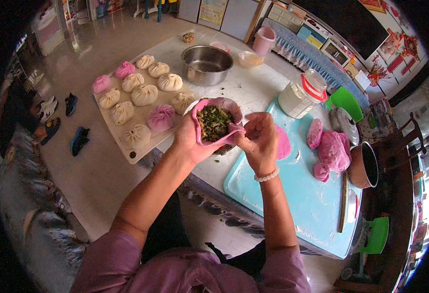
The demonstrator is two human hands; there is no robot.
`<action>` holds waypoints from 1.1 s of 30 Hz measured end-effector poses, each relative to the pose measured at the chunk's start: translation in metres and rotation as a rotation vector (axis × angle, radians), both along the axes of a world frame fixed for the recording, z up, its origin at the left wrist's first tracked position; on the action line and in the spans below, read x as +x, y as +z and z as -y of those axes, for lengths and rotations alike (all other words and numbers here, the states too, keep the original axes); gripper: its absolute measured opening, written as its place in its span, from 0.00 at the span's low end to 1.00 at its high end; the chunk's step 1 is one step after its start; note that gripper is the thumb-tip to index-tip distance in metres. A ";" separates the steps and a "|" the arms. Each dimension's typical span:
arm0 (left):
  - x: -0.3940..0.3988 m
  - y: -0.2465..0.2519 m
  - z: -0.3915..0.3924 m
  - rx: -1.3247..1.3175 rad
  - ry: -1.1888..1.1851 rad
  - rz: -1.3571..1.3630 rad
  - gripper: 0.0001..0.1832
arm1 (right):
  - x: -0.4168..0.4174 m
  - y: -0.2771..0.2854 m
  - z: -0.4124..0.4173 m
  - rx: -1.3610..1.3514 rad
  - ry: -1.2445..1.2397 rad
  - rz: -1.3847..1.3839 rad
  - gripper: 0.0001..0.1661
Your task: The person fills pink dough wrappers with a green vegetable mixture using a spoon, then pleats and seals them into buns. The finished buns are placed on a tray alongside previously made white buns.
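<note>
My left hand [192,141] cups a pink dough wrapper [199,128] from below and the left. Chopped green filling [214,122] with pale bits sits in its hollow. The thumb and fingers of my right hand [260,137] pinch a gathered fold at the wrapper's right edge. Beneath my hands a bowl, mostly hidden, shows a white rim. Left of them lies a wooden board [128,152] with white filled buns [145,95] and pink buns [161,117], pleated on top. A flat pink dough round [283,143] lies partly behind my right hand.
A turquoise tray [309,205] dusted with flour bears pink dough [333,150], a thin rolling pin [342,203] and a glass jar [302,95] of white powder. At the table's far side stand a steel pot [207,66] and a plastic bowl [250,59]. A brown pot [363,164] stands right.
</note>
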State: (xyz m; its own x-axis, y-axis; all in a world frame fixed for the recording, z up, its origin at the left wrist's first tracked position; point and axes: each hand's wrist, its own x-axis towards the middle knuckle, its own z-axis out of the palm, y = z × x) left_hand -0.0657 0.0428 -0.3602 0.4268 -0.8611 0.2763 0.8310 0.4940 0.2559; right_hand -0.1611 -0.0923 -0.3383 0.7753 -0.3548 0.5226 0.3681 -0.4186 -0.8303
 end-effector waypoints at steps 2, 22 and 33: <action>-0.001 0.005 -0.001 0.077 0.033 0.032 0.23 | 0.003 -0.002 0.005 0.075 0.060 -0.079 0.18; -0.006 0.039 -0.005 0.453 0.134 0.067 0.23 | -0.002 0.002 0.007 0.148 0.046 -0.147 0.21; 0.004 0.027 -0.002 0.415 0.080 0.094 0.24 | -0.003 0.004 0.006 0.174 0.085 -0.159 0.13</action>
